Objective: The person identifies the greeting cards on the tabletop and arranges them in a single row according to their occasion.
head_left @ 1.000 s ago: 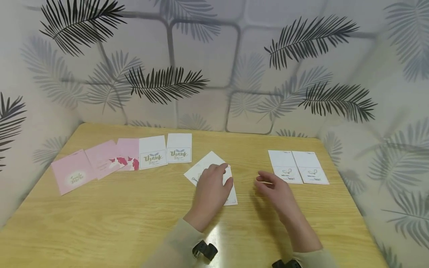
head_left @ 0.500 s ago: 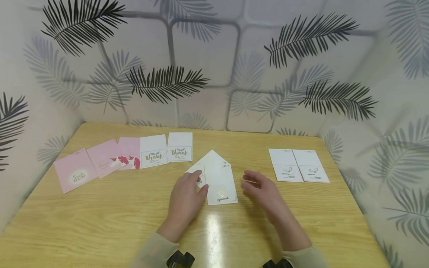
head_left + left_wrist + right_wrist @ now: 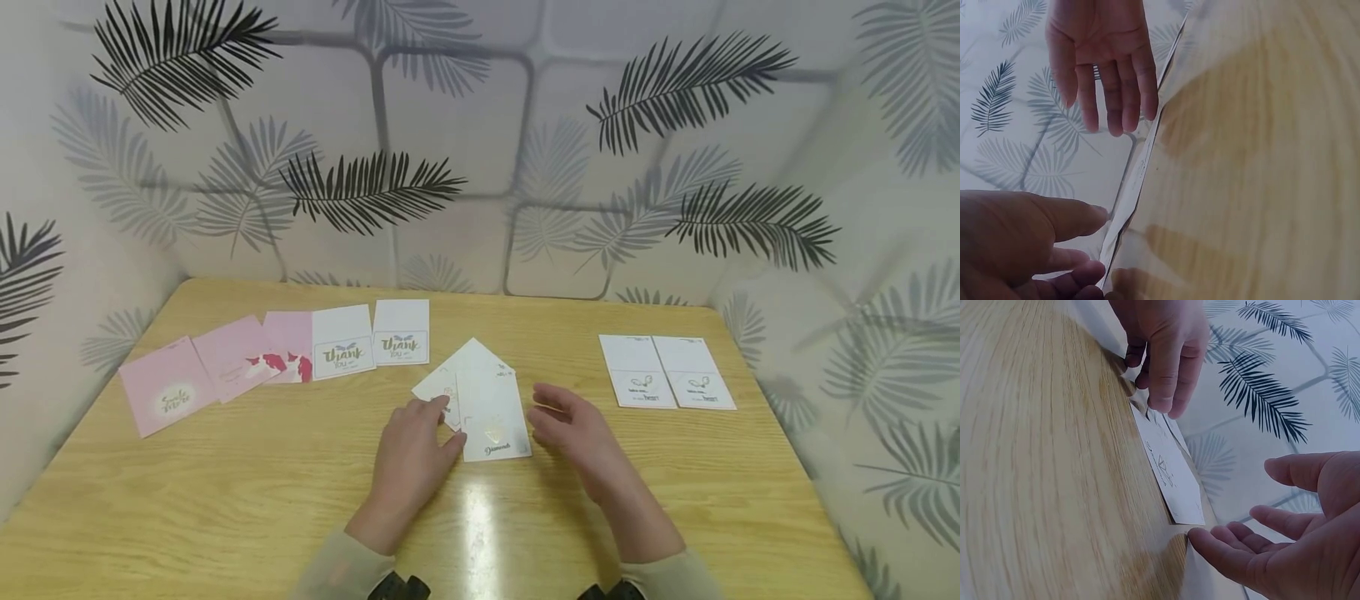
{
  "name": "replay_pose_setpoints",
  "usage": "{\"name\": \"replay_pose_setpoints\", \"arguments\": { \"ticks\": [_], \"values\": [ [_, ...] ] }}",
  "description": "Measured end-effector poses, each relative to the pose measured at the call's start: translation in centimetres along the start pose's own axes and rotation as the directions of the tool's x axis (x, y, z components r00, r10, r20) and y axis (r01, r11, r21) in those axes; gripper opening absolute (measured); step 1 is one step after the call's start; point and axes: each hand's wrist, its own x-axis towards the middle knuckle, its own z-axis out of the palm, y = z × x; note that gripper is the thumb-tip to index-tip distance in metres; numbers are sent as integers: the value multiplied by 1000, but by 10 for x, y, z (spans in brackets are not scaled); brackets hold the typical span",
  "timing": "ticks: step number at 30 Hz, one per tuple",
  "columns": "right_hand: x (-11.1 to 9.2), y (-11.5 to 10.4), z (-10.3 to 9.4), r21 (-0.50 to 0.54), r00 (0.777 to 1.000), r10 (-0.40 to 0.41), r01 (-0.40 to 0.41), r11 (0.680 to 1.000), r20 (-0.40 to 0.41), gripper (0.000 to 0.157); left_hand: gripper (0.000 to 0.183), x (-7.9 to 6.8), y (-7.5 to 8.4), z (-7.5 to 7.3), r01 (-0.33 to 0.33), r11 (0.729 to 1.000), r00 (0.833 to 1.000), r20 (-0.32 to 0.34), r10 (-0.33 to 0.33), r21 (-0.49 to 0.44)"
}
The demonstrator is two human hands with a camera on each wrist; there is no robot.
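Near the middle of the table, a white card printed "Diamonds" point(image 3: 493, 408) overlaps another white card point(image 3: 431, 386) that lies at a slant beneath it. At their left side is my left hand point(image 3: 408, 458), its fingertips right at the slanted card and its thumb at the lower left edge of the "Diamonds" card. My right hand point(image 3: 581, 442) hovers just right of the "Diamonds" card, fingers loosely bent, holding nothing. From the right wrist view, the "Diamonds" card point(image 3: 1169, 472) lies flat between the two hands, with the right fingers close to its end.
Back left, a row holds a pink "Smile" card point(image 3: 157, 379), two more pink cards point(image 3: 232, 346) and two white "Thank You" cards point(image 3: 342, 325). Two white cards point(image 3: 633, 354) lie side by side at the right. A leaf-patterned curtain point(image 3: 465, 125) borders the table point(image 3: 225, 500).
My left hand has drawn back left and toward me off the two middle cards, uncovering the "Diamonds" print. My right hand has shifted left, close to that card.
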Motion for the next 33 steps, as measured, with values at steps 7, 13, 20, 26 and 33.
{"name": "replay_pose_setpoints", "arguments": {
  "ticks": [7,13,20,26,33],
  "values": [
    [-2,-2,1,36,1000,24,-24,999,16,58,60,-5,0,5,-45,997,999,-12,46,69],
    [0,-2,-1,71,999,39,-41,997,30,57,59,-8,-1,8,-63,995,998,-21,64,78],
    [2,3,-4,108,998,36,-40,993,42,59,59,-7,-2,9,-76,994,996,-32,78,73],
    [6,8,-1,92,999,37,-38,995,11,57,59,-7,-3,9,-78,995,996,-30,80,67],
    [12,12,2,78,998,55,-52,996,-38,53,58,-7,-2,8,-64,996,998,-15,65,55]
  ]
}}
